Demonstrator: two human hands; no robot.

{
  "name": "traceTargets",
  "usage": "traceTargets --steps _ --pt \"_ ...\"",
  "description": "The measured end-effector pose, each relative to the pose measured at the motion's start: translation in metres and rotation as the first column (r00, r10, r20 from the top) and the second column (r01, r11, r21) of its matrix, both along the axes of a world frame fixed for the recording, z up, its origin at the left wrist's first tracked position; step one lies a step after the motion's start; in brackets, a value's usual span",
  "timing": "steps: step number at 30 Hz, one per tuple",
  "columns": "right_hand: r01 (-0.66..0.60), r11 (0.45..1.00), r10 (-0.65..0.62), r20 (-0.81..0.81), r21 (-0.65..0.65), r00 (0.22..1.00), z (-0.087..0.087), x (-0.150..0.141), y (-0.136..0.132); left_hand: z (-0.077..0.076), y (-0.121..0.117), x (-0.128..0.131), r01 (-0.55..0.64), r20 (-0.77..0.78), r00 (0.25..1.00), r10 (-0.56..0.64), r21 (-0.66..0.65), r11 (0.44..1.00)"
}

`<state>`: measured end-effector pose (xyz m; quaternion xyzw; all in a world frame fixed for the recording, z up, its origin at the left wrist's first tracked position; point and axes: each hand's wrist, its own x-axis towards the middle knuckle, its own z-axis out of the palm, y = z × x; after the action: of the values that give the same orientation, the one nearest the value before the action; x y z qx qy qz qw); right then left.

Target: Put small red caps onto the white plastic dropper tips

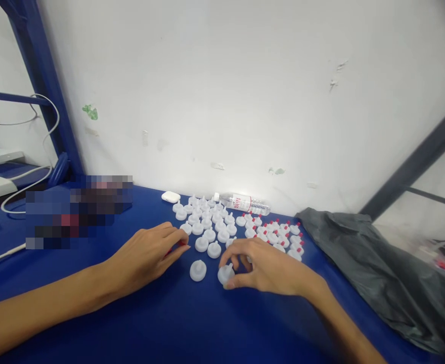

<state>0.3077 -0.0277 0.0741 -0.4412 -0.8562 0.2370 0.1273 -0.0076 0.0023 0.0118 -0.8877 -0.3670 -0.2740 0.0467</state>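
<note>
My right hand (pixel 262 265) pinches a small white plastic cap (pixel 225 274) between thumb and fingers, just above the blue table (pixel 177 323). My left hand (pixel 150 253) lies on the table with its fingers curled together over something small and red at the fingertips, mostly hidden. A loose white cap (pixel 198 270) sits between the two hands. Behind them stand several white caps (pixel 207 220) in a cluster, and to the right several white caps with red tips (pixel 277 233).
A clear water bottle (pixel 243 203) lies against the white wall, with a white earbud case (pixel 170 196) to its left. A grey plastic bag (pixel 382 273) covers the table's right side. A white cable (pixel 25 187) and a blurred-out patch sit at the left.
</note>
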Motion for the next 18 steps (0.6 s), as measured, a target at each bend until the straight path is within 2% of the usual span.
traceTargets --steps 2,5,7,11,13,18 --pt "0.022 0.998 -0.019 -0.042 0.061 0.999 0.005 -0.002 -0.004 0.001 -0.001 0.0 0.053 0.023 0.998 -0.054 0.052 0.997" --pt "0.068 0.998 -0.068 -0.098 0.0 0.993 0.009 -0.005 -0.007 0.001 -0.002 0.002 0.13 0.069 0.988 -0.137 0.098 0.987" --pt "0.068 0.997 -0.065 -0.124 0.024 0.99 0.007 -0.008 -0.007 0.002 -0.003 0.004 0.172 0.129 0.974 -0.189 0.13 0.976" --pt "0.021 0.971 0.02 -0.168 0.236 0.986 -0.005 -0.015 -0.007 0.004 -0.007 0.006 0.233 0.213 0.939 -0.271 0.188 0.954" --pt "-0.015 0.945 0.064 -0.139 0.327 0.988 -0.013 -0.018 -0.007 0.006 -0.009 0.007 0.248 0.233 0.928 -0.292 0.199 0.948" --pt "-0.115 0.827 0.103 0.053 0.55 0.993 -0.028 -0.024 -0.009 0.008 -0.011 0.009 0.291 0.22 0.913 -0.345 0.242 0.926"
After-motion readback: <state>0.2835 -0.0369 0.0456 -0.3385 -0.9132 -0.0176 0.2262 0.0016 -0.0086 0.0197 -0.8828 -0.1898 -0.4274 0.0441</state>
